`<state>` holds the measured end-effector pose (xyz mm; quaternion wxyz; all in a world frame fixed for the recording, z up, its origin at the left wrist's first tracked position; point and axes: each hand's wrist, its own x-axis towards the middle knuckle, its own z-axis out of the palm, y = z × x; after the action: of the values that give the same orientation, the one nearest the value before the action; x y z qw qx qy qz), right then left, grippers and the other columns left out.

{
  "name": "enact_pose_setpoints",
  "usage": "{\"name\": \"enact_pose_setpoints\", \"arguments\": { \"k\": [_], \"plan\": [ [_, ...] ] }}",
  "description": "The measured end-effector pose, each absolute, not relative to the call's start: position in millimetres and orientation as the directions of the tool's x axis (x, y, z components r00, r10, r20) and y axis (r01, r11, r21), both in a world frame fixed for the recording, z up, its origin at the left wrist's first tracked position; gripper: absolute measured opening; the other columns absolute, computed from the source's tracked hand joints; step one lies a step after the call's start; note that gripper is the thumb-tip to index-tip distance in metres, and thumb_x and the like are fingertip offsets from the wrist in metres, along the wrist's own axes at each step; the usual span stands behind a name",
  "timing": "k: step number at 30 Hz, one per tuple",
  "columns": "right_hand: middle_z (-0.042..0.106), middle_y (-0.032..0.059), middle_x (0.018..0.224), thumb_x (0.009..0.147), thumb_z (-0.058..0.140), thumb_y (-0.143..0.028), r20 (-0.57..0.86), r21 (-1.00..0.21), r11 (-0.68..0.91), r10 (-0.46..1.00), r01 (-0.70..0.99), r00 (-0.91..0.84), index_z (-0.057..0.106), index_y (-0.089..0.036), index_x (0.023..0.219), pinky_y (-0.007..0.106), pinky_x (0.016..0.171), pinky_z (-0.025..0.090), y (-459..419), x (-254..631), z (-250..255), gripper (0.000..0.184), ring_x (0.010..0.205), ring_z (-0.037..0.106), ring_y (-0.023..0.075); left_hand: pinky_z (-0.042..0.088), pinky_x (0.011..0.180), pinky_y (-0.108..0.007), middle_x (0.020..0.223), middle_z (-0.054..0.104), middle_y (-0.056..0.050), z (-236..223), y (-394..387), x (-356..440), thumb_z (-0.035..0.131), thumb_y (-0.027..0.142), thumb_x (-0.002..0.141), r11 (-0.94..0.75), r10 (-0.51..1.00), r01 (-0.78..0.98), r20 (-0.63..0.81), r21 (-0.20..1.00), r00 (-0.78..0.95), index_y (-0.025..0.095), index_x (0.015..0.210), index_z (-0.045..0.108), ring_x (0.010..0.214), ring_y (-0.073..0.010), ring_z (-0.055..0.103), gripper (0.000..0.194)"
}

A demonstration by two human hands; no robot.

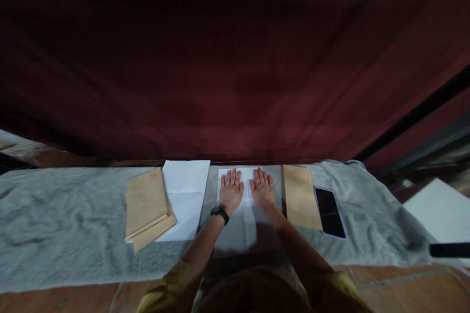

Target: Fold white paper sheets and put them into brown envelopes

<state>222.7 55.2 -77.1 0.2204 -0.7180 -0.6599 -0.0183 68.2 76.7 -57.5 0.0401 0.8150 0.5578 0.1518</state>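
A sheet of white paper point(246, 225) lies straight in front of me on the grey cloth, with a faint crease down its middle. My left hand point(231, 190) rests palm down on the sheet's far left part, fingers stretched out; a dark watch band point(220, 214) is on that wrist. Flat on the far right part is my right hand point(262, 188), its fingers also extended. Nothing is held in either hand. Just right of the sheet is a brown envelope point(301, 198). To the left lies another white sheet point(187, 200) with fold lines, partly under several brown envelopes point(146, 200).
A phone point(330, 212) with a dark screen lies right of the single envelope. The grey cloth point(73, 225) covers the long surface. A dark red curtain point(235, 83) hangs behind it. At the far right are a white panel point(440, 210) and a black bar point(450, 250).
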Motion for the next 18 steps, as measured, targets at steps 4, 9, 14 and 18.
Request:
{"name": "enact_pose_setpoints", "arguments": {
  "k": [4,9,14,18],
  "plan": [
    [0.048,0.0198,0.156,0.108,0.027,-0.033,0.284,-0.299,-0.052,0.948,0.953,0.141,0.046,-0.01,0.153,0.059,0.122,0.021,62,215,-70,0.055,0.147,0.041,0.0315,0.021,0.126,-0.056,0.165,0.037,-0.011,-61,79,68,0.033,0.03,0.102,-0.363,0.926,0.903,0.2,0.232,0.321,0.018,0.16,0.035,0.156,-0.0299,0.025,0.059],
    [0.046,0.0115,0.159,0.109,0.023,-0.03,0.195,-0.307,0.098,0.98,0.947,-0.039,0.05,-0.015,0.151,0.048,0.124,0.023,74,185,-61,0.052,0.149,0.04,0.0242,0.022,0.125,-0.056,0.165,0.036,-0.012,-60,82,62,0.031,0.025,0.101,-0.39,0.919,0.898,0.147,0.203,0.366,0.017,0.159,0.036,0.156,-0.0303,0.024,0.059],
    [0.042,0.0089,0.162,0.11,0.023,-0.035,0.166,-0.308,0.096,0.985,0.946,-0.046,0.047,-0.017,0.154,0.047,0.125,0.023,79,182,-61,0.053,0.15,0.038,0.0244,0.023,0.125,-0.052,0.164,0.038,-0.013,-58,87,57,0.026,0.024,0.102,-0.385,0.923,0.897,0.118,0.217,0.367,0.014,0.16,0.035,0.156,-0.0266,0.027,0.059],
    [0.038,0.0103,0.164,0.109,0.027,-0.038,0.166,-0.287,0.052,0.986,0.957,-0.004,0.043,-0.016,0.156,0.047,0.125,0.023,77,198,-65,0.054,0.151,0.037,0.0254,0.021,0.127,-0.046,0.165,0.037,-0.013,-57,91,54,0.025,0.03,0.104,-0.321,0.945,0.92,0.14,0.226,0.295,0.011,0.159,0.036,0.155,-0.0248,0.028,0.058]
  ]
}}
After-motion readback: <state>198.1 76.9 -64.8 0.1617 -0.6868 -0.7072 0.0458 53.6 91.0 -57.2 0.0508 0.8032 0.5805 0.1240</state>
